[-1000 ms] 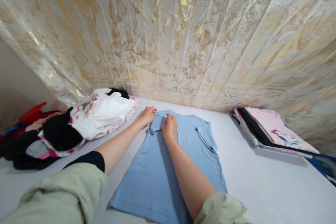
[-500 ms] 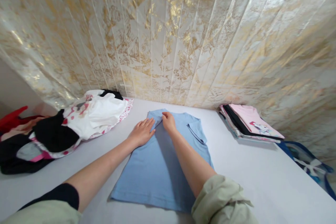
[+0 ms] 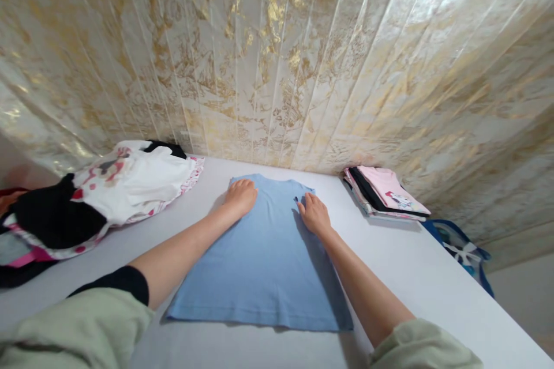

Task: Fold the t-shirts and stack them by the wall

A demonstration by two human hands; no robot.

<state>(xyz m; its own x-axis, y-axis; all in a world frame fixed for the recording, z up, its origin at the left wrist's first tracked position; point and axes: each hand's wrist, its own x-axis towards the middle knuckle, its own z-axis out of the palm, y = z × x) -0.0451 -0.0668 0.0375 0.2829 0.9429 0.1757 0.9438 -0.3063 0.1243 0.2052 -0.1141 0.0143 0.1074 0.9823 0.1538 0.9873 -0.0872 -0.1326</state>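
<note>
A light blue T-shirt [image 3: 264,265] lies spread on the white table, its hem toward me and its neckline at the far end. My left hand [image 3: 242,196] rests palm down on its upper left shoulder, with the fingers laid flat over the cloth. On the opposite side, my right hand [image 3: 315,213] touches the shirt at the right sleeve. Its thumb stands apart from the fingers, and a small dark fold shows by the thumb. Most of both sleeves is hidden under my hands or folded in.
To the left lies a loose heap of clothes, with a white printed garment [image 3: 142,179] and a black piece [image 3: 56,216]. A stack of folded clothes [image 3: 393,196] sits at the back right, near a blue-edged clear bag [image 3: 461,248]. Behind the table [image 3: 415,282] hangs a gold-patterned curtain [image 3: 259,69].
My right hand has moved from the shirt's upper left over to its right sleeve, which now lies folded in. My left hand has shifted up to the left shoulder. The view has turned slightly right.
</note>
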